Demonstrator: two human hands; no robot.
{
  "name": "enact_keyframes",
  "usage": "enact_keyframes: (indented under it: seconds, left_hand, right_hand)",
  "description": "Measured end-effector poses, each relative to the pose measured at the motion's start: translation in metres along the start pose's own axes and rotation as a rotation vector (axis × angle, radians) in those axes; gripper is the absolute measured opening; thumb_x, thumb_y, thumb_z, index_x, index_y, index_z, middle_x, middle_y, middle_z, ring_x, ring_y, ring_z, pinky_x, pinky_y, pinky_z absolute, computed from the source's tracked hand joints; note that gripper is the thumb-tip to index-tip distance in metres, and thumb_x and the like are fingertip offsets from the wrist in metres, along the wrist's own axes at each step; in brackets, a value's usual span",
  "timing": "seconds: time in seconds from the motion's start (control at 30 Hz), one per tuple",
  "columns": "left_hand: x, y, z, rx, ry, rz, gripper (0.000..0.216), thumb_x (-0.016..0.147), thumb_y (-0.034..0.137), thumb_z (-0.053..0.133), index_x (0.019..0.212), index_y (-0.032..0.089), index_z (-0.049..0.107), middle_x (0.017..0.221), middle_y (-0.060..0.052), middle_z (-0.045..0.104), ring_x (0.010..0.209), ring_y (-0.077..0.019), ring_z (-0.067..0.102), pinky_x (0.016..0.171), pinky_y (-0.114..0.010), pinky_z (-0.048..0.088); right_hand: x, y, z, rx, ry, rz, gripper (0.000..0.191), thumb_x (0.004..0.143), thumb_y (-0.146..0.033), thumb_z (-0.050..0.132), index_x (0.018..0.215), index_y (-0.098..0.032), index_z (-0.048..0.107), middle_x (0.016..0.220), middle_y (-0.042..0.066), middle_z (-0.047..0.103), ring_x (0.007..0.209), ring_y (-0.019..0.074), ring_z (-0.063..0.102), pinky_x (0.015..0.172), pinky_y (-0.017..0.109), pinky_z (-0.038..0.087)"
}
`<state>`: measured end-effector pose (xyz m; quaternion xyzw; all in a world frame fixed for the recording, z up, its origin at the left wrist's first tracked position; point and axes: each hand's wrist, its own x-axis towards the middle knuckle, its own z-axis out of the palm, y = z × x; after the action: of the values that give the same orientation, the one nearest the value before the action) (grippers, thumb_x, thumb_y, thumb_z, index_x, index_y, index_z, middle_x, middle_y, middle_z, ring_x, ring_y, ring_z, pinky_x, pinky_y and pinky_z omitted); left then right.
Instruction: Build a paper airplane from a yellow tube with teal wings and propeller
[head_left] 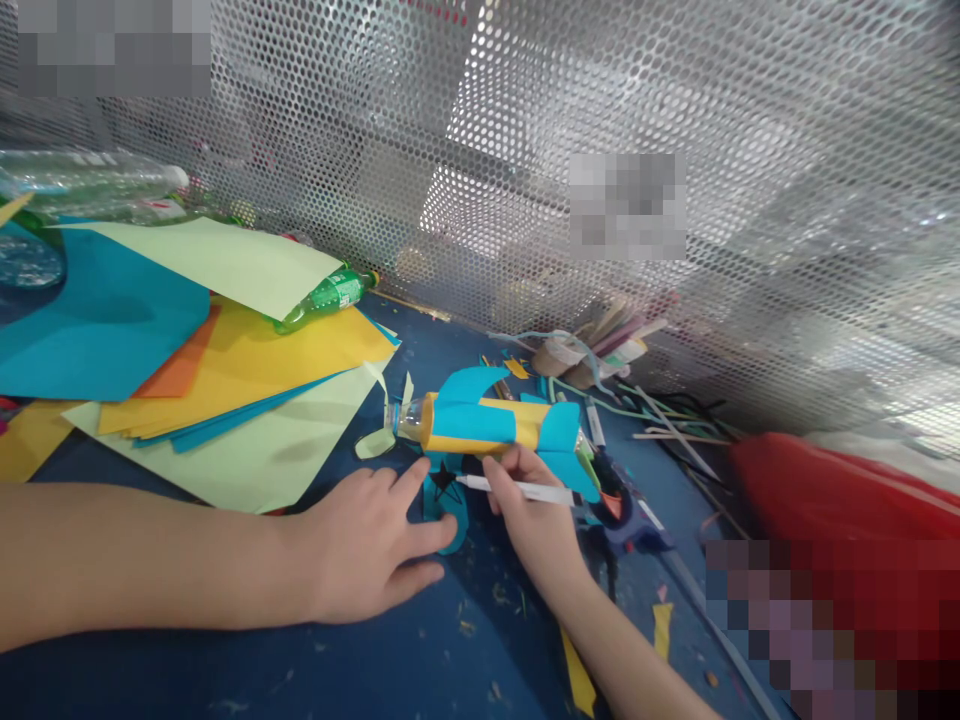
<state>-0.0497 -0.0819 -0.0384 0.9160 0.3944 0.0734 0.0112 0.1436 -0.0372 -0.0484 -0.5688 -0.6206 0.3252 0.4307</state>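
Observation:
A plastic bottle [411, 420] wrapped in yellow and blue paper lies on its side, its neck to the left. Blue paper pieces stick out from it like fins. Below its middle, a blue paper piece [454, 535] with a rounded end bears a black star [444, 482], partly filled in. My left hand [375, 545] lies spread beside this piece, with the thumb and index finger on its edge. My right hand [534, 510] grips a white marker [544, 492], its tip pointing left at the star.
Sheets of coloured paper [300, 345] are piled at the left, with a green bottle [334, 295] and clear plastic bottles [90, 178] behind. A perforated metal screen [375, 130] stands at the back. A dark blue glue gun [637, 525], cords and paper scraps lie at the right.

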Motion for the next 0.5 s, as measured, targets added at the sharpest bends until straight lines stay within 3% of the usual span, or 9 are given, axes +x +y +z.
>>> enact_keyframes:
  seconds: [0.5]
  left_hand:
    - [-0.0001, -0.0001, -0.0001, 0.01, 0.004, 0.006, 0.038, 0.09, 0.046, 0.041, 0.124, 0.031, 0.051, 0.133, -0.019, 0.043, 0.086, -0.0288, 0.061, 0.069, -0.046, 0.05]
  right_hand:
    - [0.0011, -0.0018, 0.0001, -0.005, 0.003, -0.002, 0.031, 0.078, -0.034, 0.056, 0.055, -0.023, 0.038, 0.044, -0.007, 0.042, 0.044, 0.0109, 0.038, 0.046, 0.024, 0.03]
